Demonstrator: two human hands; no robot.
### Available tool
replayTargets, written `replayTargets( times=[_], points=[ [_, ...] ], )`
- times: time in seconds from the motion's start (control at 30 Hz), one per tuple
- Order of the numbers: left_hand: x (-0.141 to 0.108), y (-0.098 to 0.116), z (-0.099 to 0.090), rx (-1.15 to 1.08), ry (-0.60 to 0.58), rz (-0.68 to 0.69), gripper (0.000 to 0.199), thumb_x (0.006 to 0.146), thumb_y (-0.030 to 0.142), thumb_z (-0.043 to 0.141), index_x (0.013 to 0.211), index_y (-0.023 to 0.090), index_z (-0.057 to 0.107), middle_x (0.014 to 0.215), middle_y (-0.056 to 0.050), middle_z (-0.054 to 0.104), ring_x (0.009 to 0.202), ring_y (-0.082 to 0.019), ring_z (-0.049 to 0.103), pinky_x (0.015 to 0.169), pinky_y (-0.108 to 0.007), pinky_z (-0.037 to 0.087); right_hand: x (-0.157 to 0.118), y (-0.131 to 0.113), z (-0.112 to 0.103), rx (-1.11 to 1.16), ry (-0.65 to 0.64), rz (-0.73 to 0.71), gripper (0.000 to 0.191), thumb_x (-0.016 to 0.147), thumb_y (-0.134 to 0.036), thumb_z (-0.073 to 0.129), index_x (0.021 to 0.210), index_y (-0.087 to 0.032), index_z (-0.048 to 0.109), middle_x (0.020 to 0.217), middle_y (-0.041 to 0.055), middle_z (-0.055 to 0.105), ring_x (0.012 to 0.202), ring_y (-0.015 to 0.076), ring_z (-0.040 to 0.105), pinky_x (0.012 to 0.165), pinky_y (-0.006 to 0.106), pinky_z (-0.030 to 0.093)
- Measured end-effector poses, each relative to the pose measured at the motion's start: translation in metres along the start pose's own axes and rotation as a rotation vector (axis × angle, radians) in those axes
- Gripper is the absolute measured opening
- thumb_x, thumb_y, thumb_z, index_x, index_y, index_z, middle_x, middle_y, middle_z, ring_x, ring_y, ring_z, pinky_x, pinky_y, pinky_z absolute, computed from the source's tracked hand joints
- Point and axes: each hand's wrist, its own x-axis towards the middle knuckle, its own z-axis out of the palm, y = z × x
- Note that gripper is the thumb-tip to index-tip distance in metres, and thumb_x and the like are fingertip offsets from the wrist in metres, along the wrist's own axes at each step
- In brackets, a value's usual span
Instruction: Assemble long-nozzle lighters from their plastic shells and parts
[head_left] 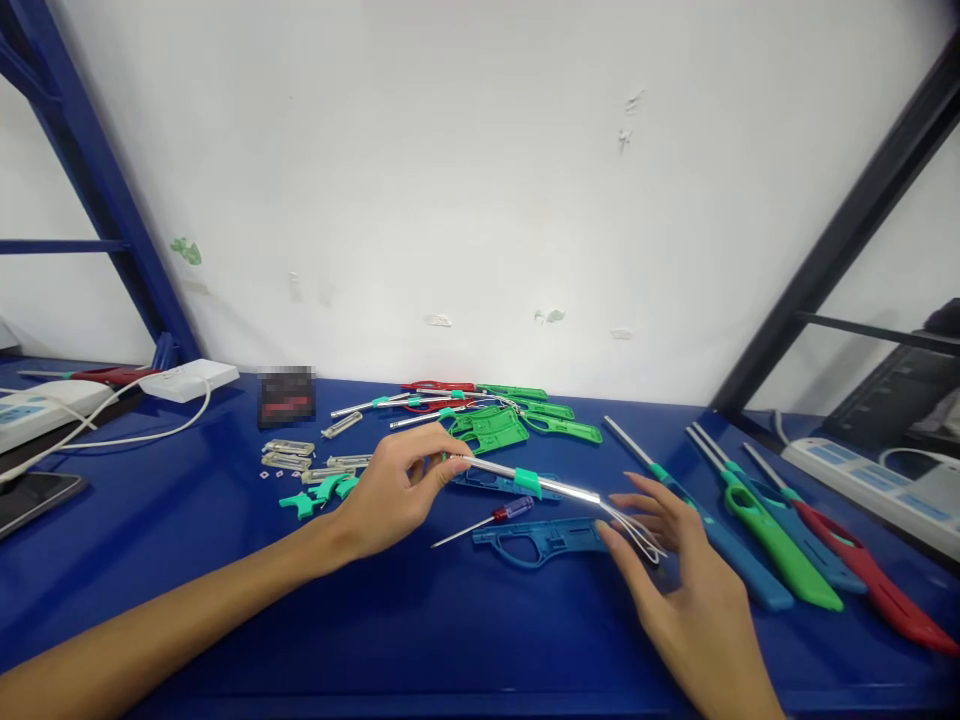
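Observation:
Pinched at its left end by my left hand (409,480) is a metal lighter tube (570,490) with a teal collar and looped white wires (634,530) at its right end. My right hand (686,590) is open beside those wires, thumb and fingers apart. Its thumb tip overlaps the end of a blue lighter half-shell (555,540) on the table; whether they touch I cannot tell. A screwdriver (514,510) with a red and purple handle lies just behind that shell. Another blue half-shell (487,483) is partly hidden under the tube.
Whole lighters, including a green one (780,545) and a red one (874,580), lie at the right. Green half-shells (491,428) and more tubes are piled near the wall. Teal triggers (300,505) and clear fuel tanks (289,450) sit at left. A power strip (877,490) runs along the right.

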Motion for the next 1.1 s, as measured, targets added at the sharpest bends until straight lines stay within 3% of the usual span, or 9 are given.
replayTargets(
  times=[0.2,0.33,0.43,0.53,0.67,0.83,1.1],
  points=[
    [-0.003,-0.002,0.006,-0.023,-0.019,-0.040,0.024,0.103,0.031,0.061,0.095,0.017,0.079,0.084,-0.003,0.072,0.069,-0.013,0.057,0.058,-0.025,0.038,-0.004,-0.004,-0.003,-0.056,-0.047,-0.086,0.041,0.107,-0.050,0.055,0.144,-0.033,0.056,0.109,0.0039,0.078,0.097,0.0233,0.078,0.067,0.029,0.062],
    [-0.006,0.004,0.011,-0.029,-0.061,-0.046,0.022,0.102,0.028,0.063,0.093,0.017,0.080,0.080,-0.002,0.070,0.064,-0.012,0.052,0.058,-0.024,0.037,-0.002,0.004,-0.003,-0.075,-0.027,-0.195,0.034,0.108,-0.046,0.056,0.138,-0.033,0.064,0.096,0.0026,0.078,0.082,0.0206,0.076,0.076,0.032,0.063],
    [-0.008,0.008,0.012,-0.028,-0.078,-0.045,0.023,0.102,0.029,0.063,0.093,0.017,0.080,0.078,-0.001,0.069,0.063,-0.011,0.050,0.059,-0.024,0.037,0.000,0.010,-0.001,-0.067,0.020,-0.322,0.026,0.108,-0.040,0.057,0.126,-0.030,0.073,0.099,0.0029,0.080,0.079,0.0194,0.075,0.075,0.031,0.060],
    [-0.008,0.008,0.012,-0.025,-0.090,-0.041,0.024,0.102,0.029,0.062,0.091,0.016,0.079,0.076,-0.001,0.068,0.062,-0.011,0.050,0.059,-0.024,0.037,0.000,0.011,0.000,-0.073,0.053,-0.409,0.023,0.107,-0.031,0.061,0.125,-0.029,0.074,0.101,0.0017,0.080,0.078,0.0174,0.073,0.074,0.029,0.056],
    [-0.008,0.008,0.012,-0.010,-0.111,-0.040,0.029,0.103,0.029,0.059,0.085,0.016,0.077,0.073,0.000,0.067,0.061,-0.010,0.049,0.059,-0.023,0.037,-0.001,0.009,-0.002,-0.095,0.043,-0.440,0.023,0.107,-0.027,0.062,0.128,-0.028,0.072,0.099,0.0001,0.078,0.077,0.0159,0.071,0.072,0.028,0.054],
    [-0.008,0.009,0.014,0.015,-0.143,-0.040,0.039,0.105,0.031,0.056,0.074,0.015,0.073,0.065,0.002,0.061,0.057,-0.009,0.048,0.059,-0.023,0.036,0.000,0.008,-0.002,-0.109,0.035,-0.462,0.020,0.107,-0.027,0.061,0.125,-0.028,0.071,0.101,0.0003,0.079,0.083,0.0178,0.074,0.081,0.030,0.055],
    [-0.008,0.006,0.014,0.038,-0.176,-0.043,0.051,0.109,0.033,0.048,0.067,0.015,0.071,0.057,0.003,0.059,0.051,-0.007,0.047,0.058,-0.023,0.035,0.001,0.007,-0.003,-0.102,-0.008,-0.474,0.015,0.108,-0.027,0.059,0.118,-0.026,0.070,0.097,0.0007,0.078,0.081,0.0166,0.074,0.079,0.028,0.055]
  ],
)
